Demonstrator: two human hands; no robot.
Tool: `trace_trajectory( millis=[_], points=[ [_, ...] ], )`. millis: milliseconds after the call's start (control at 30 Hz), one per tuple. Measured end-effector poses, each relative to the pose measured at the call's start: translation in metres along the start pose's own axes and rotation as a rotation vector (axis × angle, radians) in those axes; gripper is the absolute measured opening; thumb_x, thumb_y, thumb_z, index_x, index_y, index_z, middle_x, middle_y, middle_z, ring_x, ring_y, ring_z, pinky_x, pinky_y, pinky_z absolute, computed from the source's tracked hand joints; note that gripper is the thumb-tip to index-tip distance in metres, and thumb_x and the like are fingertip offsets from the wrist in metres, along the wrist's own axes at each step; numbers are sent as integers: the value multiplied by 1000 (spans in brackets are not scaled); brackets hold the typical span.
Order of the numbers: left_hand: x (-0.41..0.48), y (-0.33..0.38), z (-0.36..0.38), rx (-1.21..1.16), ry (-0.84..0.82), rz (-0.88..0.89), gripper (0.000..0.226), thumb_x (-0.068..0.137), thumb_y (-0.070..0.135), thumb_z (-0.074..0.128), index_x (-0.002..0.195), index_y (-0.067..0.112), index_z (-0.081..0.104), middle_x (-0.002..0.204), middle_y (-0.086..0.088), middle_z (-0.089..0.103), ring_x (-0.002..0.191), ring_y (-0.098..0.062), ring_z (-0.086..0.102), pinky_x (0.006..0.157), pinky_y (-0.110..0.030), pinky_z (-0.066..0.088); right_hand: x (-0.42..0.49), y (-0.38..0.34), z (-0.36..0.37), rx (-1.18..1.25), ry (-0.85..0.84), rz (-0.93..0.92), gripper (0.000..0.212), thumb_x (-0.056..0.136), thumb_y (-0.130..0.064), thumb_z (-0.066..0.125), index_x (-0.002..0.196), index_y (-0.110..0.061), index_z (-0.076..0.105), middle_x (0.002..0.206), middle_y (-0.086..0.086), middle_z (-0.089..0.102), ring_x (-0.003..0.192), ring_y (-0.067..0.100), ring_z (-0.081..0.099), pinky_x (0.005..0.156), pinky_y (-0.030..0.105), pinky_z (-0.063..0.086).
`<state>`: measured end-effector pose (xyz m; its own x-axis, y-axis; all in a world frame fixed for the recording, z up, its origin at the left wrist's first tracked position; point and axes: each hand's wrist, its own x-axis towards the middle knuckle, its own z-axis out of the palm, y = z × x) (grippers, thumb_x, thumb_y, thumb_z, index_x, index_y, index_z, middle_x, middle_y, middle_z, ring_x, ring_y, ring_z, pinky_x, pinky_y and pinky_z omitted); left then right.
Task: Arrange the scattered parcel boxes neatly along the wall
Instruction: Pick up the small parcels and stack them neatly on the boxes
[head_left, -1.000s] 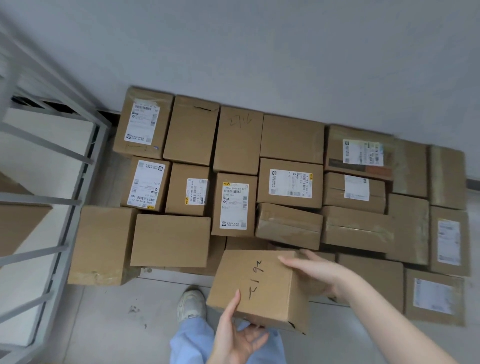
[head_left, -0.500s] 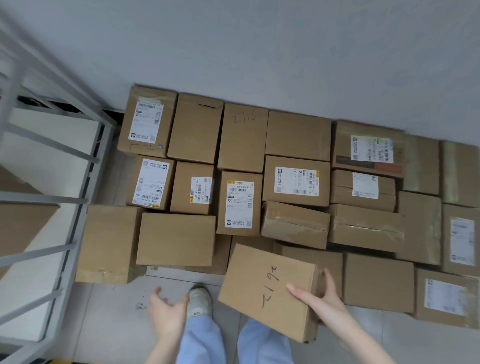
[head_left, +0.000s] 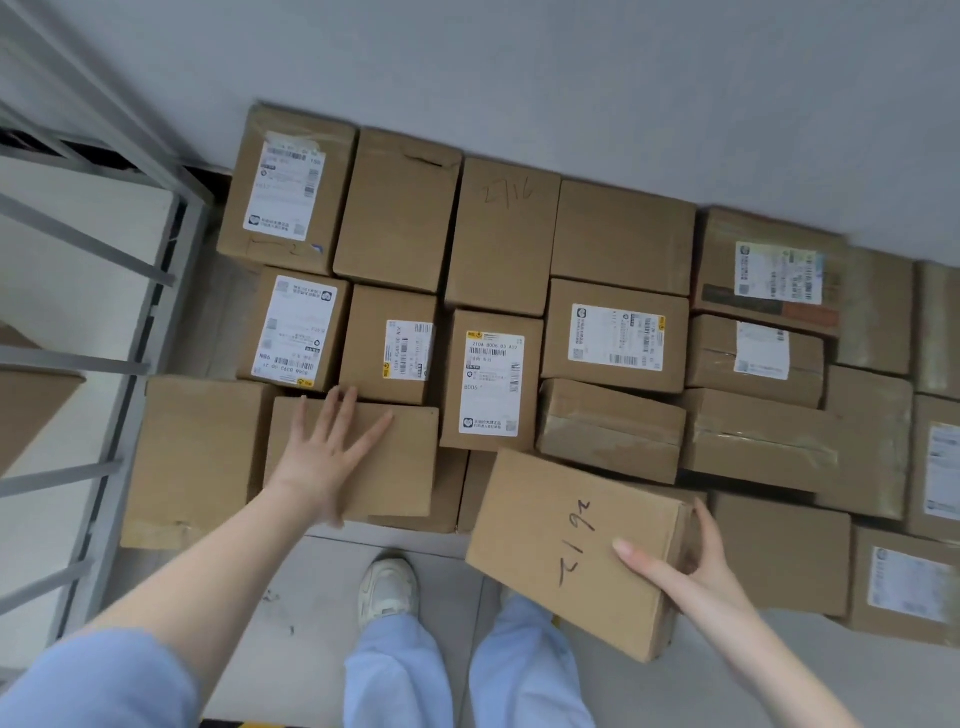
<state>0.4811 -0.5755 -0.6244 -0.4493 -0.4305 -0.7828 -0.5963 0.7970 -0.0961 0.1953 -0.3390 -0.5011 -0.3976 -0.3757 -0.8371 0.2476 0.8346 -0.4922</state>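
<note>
Several brown parcel boxes lie packed in rows on the floor against the grey wall (head_left: 571, 78). My right hand (head_left: 680, 566) grips the right end of a box with handwritten marks (head_left: 550, 540), held tilted above the front row of the pile. My left hand (head_left: 327, 447) lies flat, fingers spread, on top of a plain box (head_left: 405, 457) in the front left of the pile. A labelled box (head_left: 491, 382) stands just behind the held one.
A grey metal shelf frame (head_left: 104, 364) stands at the left, close to the leftmost boxes. My feet in light trousers and a white shoe (head_left: 387, 587) stand on the bare grey floor in front of the pile. More boxes run off the right edge.
My left hand let go of the marked box, swung left and came down flat on the plain front-left box. My right hand alone holds the marked box, now lower right.
</note>
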Motion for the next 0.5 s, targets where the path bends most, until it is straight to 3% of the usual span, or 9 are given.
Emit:
trace_trajectory(
  millis=[133,267,367,500],
  points=[
    [-8,17,3,-38,43,-37,135,68,54,71,132,31,-46,152,-30,-18,141,-47,-17,113,-60,-1,-11,0,-2,30,20,7,172,1,-71,79,151,-35,4,144,-3,37,126,12,40,112,38,31],
    [-31,44,9,-287,40,-163,134,64,63,67,133,32,-43,151,-33,-3,141,-49,-1,117,-55,3,-24,6,-4,41,32,31,171,1,-70,81,150,-36,5,137,-4,40,122,13,41,110,39,34],
    [-50,70,16,-559,-59,-420,136,56,70,67,142,32,-32,148,-33,6,139,-46,12,116,-50,12,-34,12,0,40,29,56,170,4,-68,83,150,-38,2,149,0,35,132,20,40,112,44,33],
    [-62,83,29,-869,-176,-761,141,46,81,67,146,33,-22,141,-29,24,130,-41,32,108,-44,28,-32,16,21,15,10,28,168,12,-64,85,151,-34,-5,155,-2,26,138,18,33,113,38,28]
  ],
)
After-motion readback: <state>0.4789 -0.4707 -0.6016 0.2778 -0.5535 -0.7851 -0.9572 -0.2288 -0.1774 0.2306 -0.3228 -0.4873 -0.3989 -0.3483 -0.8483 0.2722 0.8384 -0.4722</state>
